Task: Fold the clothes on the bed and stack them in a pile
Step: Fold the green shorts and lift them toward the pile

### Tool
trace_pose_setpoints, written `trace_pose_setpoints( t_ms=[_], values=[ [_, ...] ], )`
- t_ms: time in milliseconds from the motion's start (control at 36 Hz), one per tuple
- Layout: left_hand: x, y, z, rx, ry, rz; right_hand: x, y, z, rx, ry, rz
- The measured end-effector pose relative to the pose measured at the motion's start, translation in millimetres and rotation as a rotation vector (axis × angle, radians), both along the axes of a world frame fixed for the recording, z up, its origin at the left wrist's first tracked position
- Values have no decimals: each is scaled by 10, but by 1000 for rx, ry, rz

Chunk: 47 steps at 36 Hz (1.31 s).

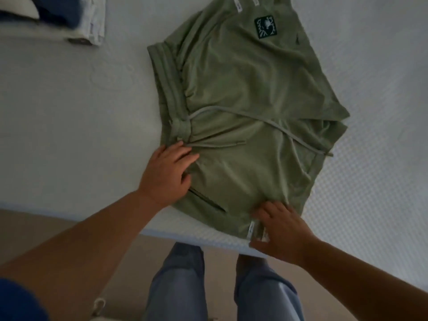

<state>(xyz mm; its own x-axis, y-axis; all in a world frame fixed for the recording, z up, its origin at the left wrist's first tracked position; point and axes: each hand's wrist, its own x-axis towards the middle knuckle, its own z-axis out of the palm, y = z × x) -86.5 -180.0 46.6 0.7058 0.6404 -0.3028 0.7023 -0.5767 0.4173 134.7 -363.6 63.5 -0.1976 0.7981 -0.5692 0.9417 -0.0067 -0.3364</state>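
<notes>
White mattress [69, 126] filled most of the view, its near edge just in front of the legs in blue trousers [178, 288]. Green shorts [250, 93] lay spread flat at centre, waistband [169, 89] to the left, leg hems to the right and near side, near leg reaching the mattress edge. Pile of folded clothes [58, 17], dark blue over white, sat at far left, well apart from the shorts. Grey drawstring [266, 119] trailed loose across the front of the shorts.

Left hand [166, 174] rested flat on the near end of the waistband, fingers extended, pressing and gripping nothing. Right hand [280, 230] lay on the near hem with fingers spread over the fabric; whether the fingertips pinched the edge could not be told.

Judged step: smoothing before the first fold. To be done well: sweep out wrinkles from waistband toward hems, tuck drawstring inside, then lift near leg by waistband and hem together and lay it over the far leg, edges matched.

Dark green square patch [265, 27] with a pale emblem noted on the far leg; no lettering legible. White tabs [251, 229] at near hem carried print too blurred to read.
</notes>
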Motion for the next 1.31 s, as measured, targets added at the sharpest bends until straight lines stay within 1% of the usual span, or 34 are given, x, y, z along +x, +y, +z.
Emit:
trace_pose_setpoints(
  t_ms=[83, 167, 222, 278, 333, 389, 444, 528, 611, 667, 694, 750, 833, 889, 944, 1000, 1056, 1167, 1306],
  values=[
    [-100, 29, -83, -57, 47, 5, -151, -46, -68, -81, -103, -8],
    [-69, 32, -99, -74, 5, 49, -258, -63, -113, -70, -159, -39],
    [-72, 9, -100, -33, -39, 102, -281, -55, -106, -26, -165, -65],
    [-123, -25, -89, 1, -28, 173, -262, -33, -98, 11, -152, -92],
    [-210, -79, -74, -8, -4, 212, -233, 5, -90, -2, -131, -112],
    [-309, -129, -47, -47, -17, 207, -211, 28, -96, -37, -108, -137],
    [-375, -157, -12, -62, -43, 158, -175, 45, -106, -55, -60, -229],
    [-448, -164, 23, -3, -79, 54, -120, 156, -65, -125, 38, -427],
    [-484, -170, 41, -22, -56, -100, -12, 283, -20, -170, 95, -604],
    [-527, -153, 31, -62, 22, -188, 44, 363, 22, -141, 109, -670],
    [-541, -140, 22, -50, 42, -202, 68, 403, 54, -122, 120, -698],
    [-537, -115, 5, 3, 25, -186, 108, 481, 134, -89, 135, -746],
    [-483, -56, 63, 2, -105, -69, 143, 573, 272, -60, 150, -778],
    [-429, -4, 160, -123, -215, 115, 172, 620, 369, -46, 157, -808],
    [-367, 59, 255, -238, -311, 363, 226, 674, 462, -25, 169, -835],
    [-306, 132, 332, -288, -385, 521, 303, 749, 567, 7, 188, -873],
    [-236, 230, 397, -348, -455, 612, 395, 848, 654, 40, 198, -907],
    [-8, 493, 478, -441, -570, 723, 588, 1153, 747, 106, 159, -920],
    [309, 906, 399, -370, -637, 869, 856, 1888, 788, 206, 78, -843]
  ],
)
